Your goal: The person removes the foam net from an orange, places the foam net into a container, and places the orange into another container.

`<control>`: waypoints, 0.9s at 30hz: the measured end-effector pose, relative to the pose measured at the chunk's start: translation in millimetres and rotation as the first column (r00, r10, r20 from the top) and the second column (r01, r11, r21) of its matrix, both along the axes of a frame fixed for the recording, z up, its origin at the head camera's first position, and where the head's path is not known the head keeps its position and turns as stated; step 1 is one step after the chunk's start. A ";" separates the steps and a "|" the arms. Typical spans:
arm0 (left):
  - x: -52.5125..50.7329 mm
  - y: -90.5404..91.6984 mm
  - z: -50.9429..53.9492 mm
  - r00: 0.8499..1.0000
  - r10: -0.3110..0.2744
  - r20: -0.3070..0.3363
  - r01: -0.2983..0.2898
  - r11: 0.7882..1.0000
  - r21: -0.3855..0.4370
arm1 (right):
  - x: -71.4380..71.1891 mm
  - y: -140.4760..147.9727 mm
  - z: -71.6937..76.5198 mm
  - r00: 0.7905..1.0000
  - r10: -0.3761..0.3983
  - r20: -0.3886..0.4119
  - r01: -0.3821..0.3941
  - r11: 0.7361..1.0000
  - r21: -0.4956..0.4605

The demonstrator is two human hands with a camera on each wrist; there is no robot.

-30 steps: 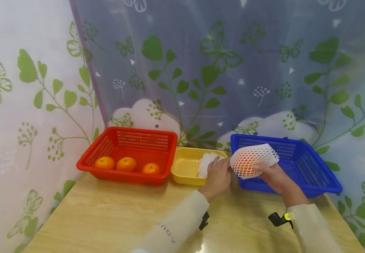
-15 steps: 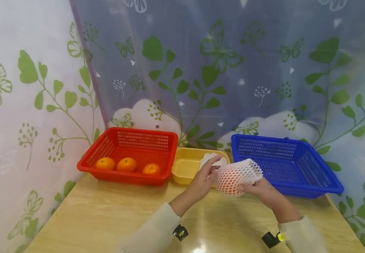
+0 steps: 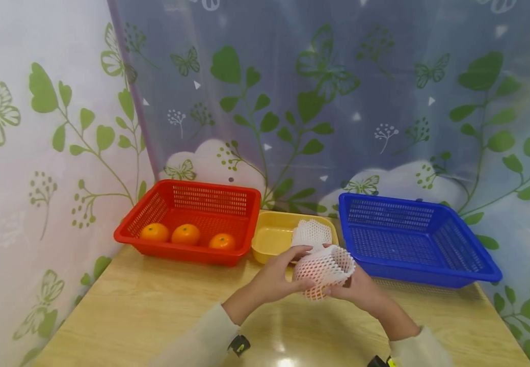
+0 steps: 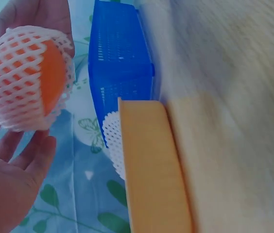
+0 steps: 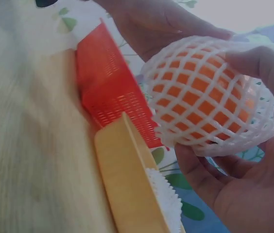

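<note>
Both hands hold an orange [image 4: 53, 80] wrapped in a white foam net [image 3: 322, 270], raised above the table in front of the yellow tray. My left hand [image 3: 269, 280] has its thumb on the near side and its fingers on the far side of the net. From the other side my right hand [image 3: 366, 290] grips it, thumb across the mesh in the right wrist view. The net's gaping end faces up and right in the head view. Part of the orange's skin shows uncovered in the left wrist view.
A red basket [image 3: 210, 191] at the left holds 3 oranges [image 3: 185, 235]. Beside it stands a yellow tray [image 3: 265, 244] with white foam netting [image 3: 312, 233] in its right part. A blue basket [image 3: 412, 272] stands at the right. The wooden table [image 3: 155, 306] lies in front.
The netted orange has moved left and nearer, from over the blue basket to in front of the yellow tray. My left hand has left the tray and taken hold of it too.
</note>
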State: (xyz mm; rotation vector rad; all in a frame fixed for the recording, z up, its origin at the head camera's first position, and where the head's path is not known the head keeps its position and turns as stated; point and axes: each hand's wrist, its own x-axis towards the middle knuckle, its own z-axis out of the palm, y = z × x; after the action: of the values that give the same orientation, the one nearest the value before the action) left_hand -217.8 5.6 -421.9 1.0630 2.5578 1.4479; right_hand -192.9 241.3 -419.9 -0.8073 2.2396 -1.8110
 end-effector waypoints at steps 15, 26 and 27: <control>15.3 -22.9 -33.8 0.986 -0.083 0.142 0.076 0.996 0.051 | 15.6 -19.3 -40.0 0.996 -0.082 0.045 0.078 0.994 0.079; 18.3 -27.3 -57.7 0.972 -0.092 0.218 0.091 0.996 0.013 | 18.6 -24.6 -64.4 0.991 -0.130 -0.043 0.136 0.974 0.183; 18.3 -27.2 -59.6 0.969 -0.094 0.229 0.093 0.996 0.013 | 18.6 -24.7 -66.3 0.990 -0.133 -0.048 0.140 0.970 0.199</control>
State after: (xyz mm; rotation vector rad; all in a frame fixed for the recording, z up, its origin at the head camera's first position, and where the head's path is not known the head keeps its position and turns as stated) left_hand -199.5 -21.6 -481.6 0.9401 2.3166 1.4556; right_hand -174.3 216.6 -486.2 -0.6673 2.5066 -1.5981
